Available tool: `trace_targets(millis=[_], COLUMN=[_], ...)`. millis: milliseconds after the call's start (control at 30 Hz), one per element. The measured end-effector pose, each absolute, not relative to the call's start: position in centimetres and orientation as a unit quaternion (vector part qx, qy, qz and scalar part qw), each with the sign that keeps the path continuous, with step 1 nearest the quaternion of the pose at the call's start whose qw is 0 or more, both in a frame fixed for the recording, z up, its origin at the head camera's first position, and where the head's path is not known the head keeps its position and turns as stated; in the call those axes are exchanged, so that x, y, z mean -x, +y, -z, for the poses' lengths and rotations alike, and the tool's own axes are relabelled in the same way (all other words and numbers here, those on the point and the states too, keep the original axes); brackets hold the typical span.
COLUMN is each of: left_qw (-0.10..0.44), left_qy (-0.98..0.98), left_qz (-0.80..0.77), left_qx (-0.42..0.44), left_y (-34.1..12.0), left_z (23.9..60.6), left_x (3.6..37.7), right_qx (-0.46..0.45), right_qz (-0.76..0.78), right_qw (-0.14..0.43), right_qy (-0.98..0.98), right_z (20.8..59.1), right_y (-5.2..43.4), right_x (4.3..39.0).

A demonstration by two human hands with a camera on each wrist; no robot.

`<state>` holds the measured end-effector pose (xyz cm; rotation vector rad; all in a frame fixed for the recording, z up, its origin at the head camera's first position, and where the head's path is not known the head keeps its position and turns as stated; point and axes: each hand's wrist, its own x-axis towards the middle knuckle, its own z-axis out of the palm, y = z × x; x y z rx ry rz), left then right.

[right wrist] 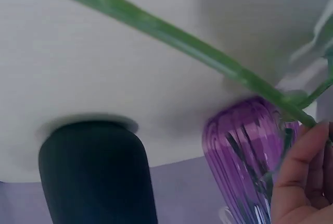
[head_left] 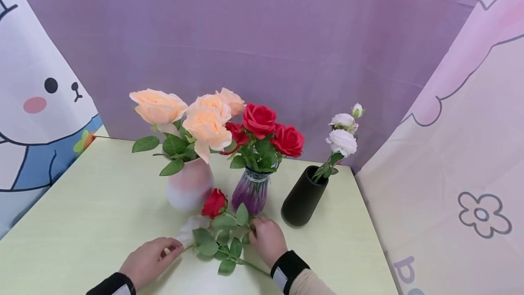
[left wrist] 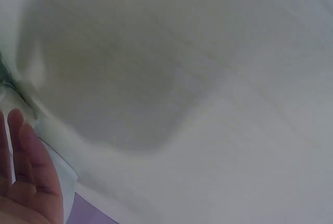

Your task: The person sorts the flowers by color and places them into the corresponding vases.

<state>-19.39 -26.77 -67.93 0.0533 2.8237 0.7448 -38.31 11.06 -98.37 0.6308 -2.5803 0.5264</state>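
I saw my right hand point(head_left: 267, 239) curled down over the thin green stem point(head_left: 245, 263) of a single red artificial rose point(head_left: 214, 203), the grip pinching it among the upper leaves; the right wrist view showed that stem point(right wrist: 171, 39) crossing just above my fingertips point(right wrist: 307, 151). From that grip the bloom lay toward ten o'clock, and the cut end trailed back toward five o'clock, so the long axis ran slantwise across the pale green surface point(head_left: 82, 222), flat upon it. My left hand point(head_left: 148, 260) sat at nine o'clock from the right, its fingers closed on the base of a white rose point(head_left: 189, 231) lying beside the red one; the left wrist view showed only fingers point(left wrist: 31, 166) and blur, so I could not tell how firm that hold was. The right hand was plainly the nearer to the red stem. Outward at twelve o'clock, just behind my right knuckles, stood the ribbed purple glass vase point(head_left: 250, 191) of red roses, with the pink-and-white vase point(head_left: 189, 186) of peach roses at eleven and the matte black vase point(head_left: 304, 196) with white blooms at two.
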Motion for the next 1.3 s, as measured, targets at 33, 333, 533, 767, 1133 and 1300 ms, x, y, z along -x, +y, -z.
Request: trace_targets(millis=[33, 333, 533, 767, 1133, 1300], left_qw=[0.091, 0.018, 0.008, -0.034, -0.063, -0.076], left_qy=[0.961, 0.963, 0.962, 0.974, 0.973, 0.969], left_qz=[-0.256, -0.252, -0.255, -0.218, -0.188, -0.192], left_qx=[-0.040, -0.091, -0.099, -0.057, -0.116, -0.134], left_y=[-27.8, -32.4, -32.6, -35.0, -34.3, -33.0], left_z=[70.3, 80.8, 78.8, 86.4, 82.3, 79.7], left_x=[20.0, 23.9, 25.0, 29.0, 31.3, 32.2], right_qx=[-0.226, -0.248, -0.264, -0.283, -0.299, -0.313], right_qz=[-0.206, -0.260, -0.311, -0.379, -0.467, -0.488], right_qw=[0.216, 0.219, 0.245, 0.254, 0.327, 0.363], right_qy=[-0.927, -0.907, -0.879, -0.843, -0.765, -0.730], right_z=[97.9, 91.5, 87.2, 82.2, 72.2, 65.1], right_y=[10.9, 9.6, 9.1, 9.0, 9.4, 9.5], right_x=[38.2, 36.4, 35.6, 34.7, 34.5, 33.8])
